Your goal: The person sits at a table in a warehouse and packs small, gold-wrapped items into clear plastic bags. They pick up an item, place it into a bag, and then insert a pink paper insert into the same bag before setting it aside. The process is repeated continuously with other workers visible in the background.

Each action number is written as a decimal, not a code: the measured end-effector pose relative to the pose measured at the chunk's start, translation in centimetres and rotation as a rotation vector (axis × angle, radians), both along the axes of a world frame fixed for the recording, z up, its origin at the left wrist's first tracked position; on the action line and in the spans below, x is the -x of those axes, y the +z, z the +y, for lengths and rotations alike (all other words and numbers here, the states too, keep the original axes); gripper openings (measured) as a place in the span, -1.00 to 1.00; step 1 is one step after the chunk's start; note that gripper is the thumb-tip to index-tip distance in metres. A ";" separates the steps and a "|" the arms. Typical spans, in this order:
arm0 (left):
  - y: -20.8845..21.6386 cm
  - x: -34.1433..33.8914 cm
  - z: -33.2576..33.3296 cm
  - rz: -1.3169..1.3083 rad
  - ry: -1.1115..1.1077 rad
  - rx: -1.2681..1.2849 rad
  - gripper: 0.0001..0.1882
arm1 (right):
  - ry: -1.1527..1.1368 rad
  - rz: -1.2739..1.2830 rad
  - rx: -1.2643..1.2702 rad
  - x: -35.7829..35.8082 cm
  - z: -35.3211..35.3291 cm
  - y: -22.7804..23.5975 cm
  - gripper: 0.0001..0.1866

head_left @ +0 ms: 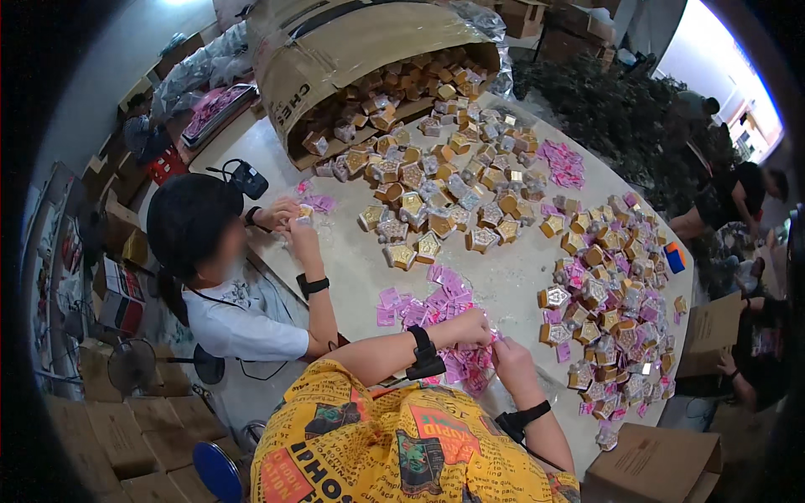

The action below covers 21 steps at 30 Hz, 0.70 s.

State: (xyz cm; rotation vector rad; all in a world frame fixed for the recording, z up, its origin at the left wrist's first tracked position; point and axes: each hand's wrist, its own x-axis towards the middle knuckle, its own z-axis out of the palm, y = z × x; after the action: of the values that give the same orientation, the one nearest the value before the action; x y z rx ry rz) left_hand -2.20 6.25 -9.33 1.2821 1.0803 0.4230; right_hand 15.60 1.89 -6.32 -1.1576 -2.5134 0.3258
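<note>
Near the front edge of the table, my left hand (466,328) and my right hand (513,364) come close together, fingers pinched. A small bit of pink packet shows between them, mostly hidden by the fingers. Below and beside my left hand lies a loose pile of small flat pink packets (449,285). To the right is a heap of small gold pentagon-shaped containers (602,298), mixed with pink packets. More gold containers (440,189), many with clear plastic wrap, spread across the middle of the table.
A big cardboard box (360,63) lies on its side at the back, gold containers spilling out. On the left, a co-worker (239,277) handles a small piece beside pink packets. An open carton (654,461) stands at lower right. A blue-and-orange tape-like object (674,257) sits at the table's right edge.
</note>
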 end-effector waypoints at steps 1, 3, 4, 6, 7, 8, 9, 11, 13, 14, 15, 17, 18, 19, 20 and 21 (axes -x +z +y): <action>-0.3 0.2 0.0 -0.029 0.016 0.048 -0.87 | 0.028 -0.056 -0.031 0.1 0.1 -0.1 -0.94; -0.7 0.6 0.1 -0.099 0.044 0.143 -0.85 | 0.058 -0.133 -0.076 0.6 0.3 0.0 -0.93; -0.7 0.8 0.2 -0.135 0.053 0.189 -0.84 | 0.069 -0.173 -0.100 0.7 0.3 0.0 -0.93; -0.7 1.3 0.2 -0.123 0.017 0.152 -0.81 | 0.084 -0.161 -0.091 0.8 0.5 -0.6 -0.93; -0.6 1.7 0.3 -0.117 0.002 0.132 -0.80 | 0.095 -0.155 -0.087 0.9 0.6 -0.8 -0.93; 0.9 2.3 1.1 0.138 -0.079 -0.064 -0.79 | 0.073 -0.107 -0.056 0.7 0.6 -0.8 -0.92; 2.4 3.4 2.2 0.390 -0.158 -0.263 -0.77 | 0.050 -0.059 -0.026 0.5 0.6 -0.9 -0.90; -2.3 6.8 4.3 0.927 -0.001 -0.829 -0.68 | 0.032 -0.005 0.015 0.4 0.4 -0.5 -0.89; -3.8 9.4 5.9 1.230 0.285 -0.925 -0.61 | -0.003 0.001 0.039 -0.1 0.1 0.0 -0.90; -4.6 11.0 6.6 1.258 0.304 -0.874 -0.63 | -0.015 0.018 0.044 -0.3 0.0 0.0 -0.91; -5.4 12.4 7.0 1.283 0.321 -0.824 -0.65 | -0.031 0.034 0.049 -0.4 -0.1 -0.2 -0.92; -6.4 14.3 6.6 1.274 0.248 -0.686 -0.64 | -0.047 0.076 0.051 -0.7 -0.1 -0.4 -0.92; -8.4 15.0 6.3 1.286 0.338 -0.805 -0.67 | -0.047 0.101 0.047 -0.7 -0.1 -0.5 -0.91; -7.2 15.0 6.1 1.252 0.303 -0.738 -0.69 | -0.057 0.125 0.046 -0.8 -0.3 -0.6 -0.91; -7.1 15.0 6.1 1.234 0.280 -0.716 -0.70 | -0.086 0.120 0.069 -0.8 -0.3 -0.5 -0.92; -7.0 14.9 6.1 1.217 0.257 -0.693 -0.70 | -0.090 0.136 0.066 -1.0 -0.2 -0.3 -0.92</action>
State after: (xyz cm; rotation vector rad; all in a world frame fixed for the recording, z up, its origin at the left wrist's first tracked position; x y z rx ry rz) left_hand -17.08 12.37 -16.37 2.1081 2.2561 0.1659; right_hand 16.55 1.65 -6.64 -1.2268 -2.3416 0.4501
